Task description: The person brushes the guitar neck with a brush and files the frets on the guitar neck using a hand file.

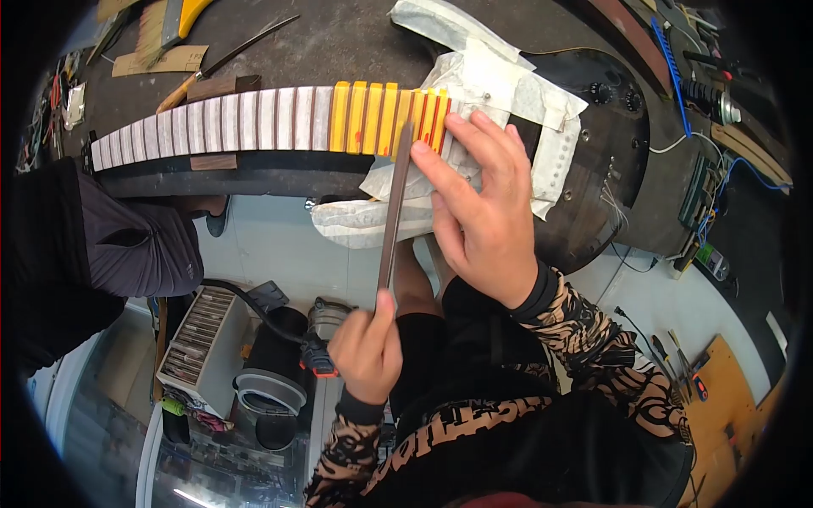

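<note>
A guitar neck lies across the bench, its fretboard masked between the frets with white tape and, toward the body, yellow tape. White masking paper covers part of the dark guitar body. My left hand is closed around the lower end of a long narrow metal file. The file's far end lies over the yellow-taped frets. My right hand is spread palm down over the neck end, fingers stretched out. Its index fingertip is at the file's edge; another fingertip is by the last taped frets.
A brush and a wooden-handled tool lie behind the neck. Blue cables and tools are at the right. Another person's leg is at the left. A drawer box and a black cylinder stand below.
</note>
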A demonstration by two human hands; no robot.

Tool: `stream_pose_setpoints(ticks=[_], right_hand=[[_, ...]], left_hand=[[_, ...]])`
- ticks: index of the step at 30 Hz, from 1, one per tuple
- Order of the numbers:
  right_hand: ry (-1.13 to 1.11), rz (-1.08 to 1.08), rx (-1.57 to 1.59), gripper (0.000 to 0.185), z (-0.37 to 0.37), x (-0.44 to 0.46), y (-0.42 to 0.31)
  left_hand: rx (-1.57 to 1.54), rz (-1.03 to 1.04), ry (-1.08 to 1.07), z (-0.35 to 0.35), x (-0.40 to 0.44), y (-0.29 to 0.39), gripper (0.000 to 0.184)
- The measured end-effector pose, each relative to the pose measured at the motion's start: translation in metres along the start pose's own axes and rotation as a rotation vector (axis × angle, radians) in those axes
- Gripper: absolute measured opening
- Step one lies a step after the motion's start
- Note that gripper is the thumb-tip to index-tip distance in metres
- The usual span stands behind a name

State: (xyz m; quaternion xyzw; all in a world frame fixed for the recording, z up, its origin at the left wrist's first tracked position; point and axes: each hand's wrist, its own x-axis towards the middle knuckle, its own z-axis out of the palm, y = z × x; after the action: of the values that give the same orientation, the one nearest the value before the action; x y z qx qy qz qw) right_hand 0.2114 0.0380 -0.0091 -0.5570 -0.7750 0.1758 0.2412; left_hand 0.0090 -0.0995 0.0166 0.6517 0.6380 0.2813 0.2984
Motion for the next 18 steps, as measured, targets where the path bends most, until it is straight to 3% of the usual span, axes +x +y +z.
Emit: stream_pose_setpoints(ticks=[3,6,14,18], right_hand=[[-0.004,0.005,-0.006,0.073,-0.001,0.0,0.0],[-0.002,0.007,-0.019,0.073,0.0,0.0,-0.002],[-0.017,0.014,-0.007,0.072,-0.002,0.0,-0.001],[-0.015,0.014,-0.021,0.072,-0.002,0.0,-0.004]], left_hand=[[-0.017,-0.023,-0.004,-0.001,-0.005,0.0,0.05],[0.01,0.03,-0.005,0.011,0.072,0.012,0.051],[0.088,-0.026,-0.01,-0.002,0.001,0.013,0.048],[0.117,0.029,0.031,0.011,0.079,0.023,0.048]])
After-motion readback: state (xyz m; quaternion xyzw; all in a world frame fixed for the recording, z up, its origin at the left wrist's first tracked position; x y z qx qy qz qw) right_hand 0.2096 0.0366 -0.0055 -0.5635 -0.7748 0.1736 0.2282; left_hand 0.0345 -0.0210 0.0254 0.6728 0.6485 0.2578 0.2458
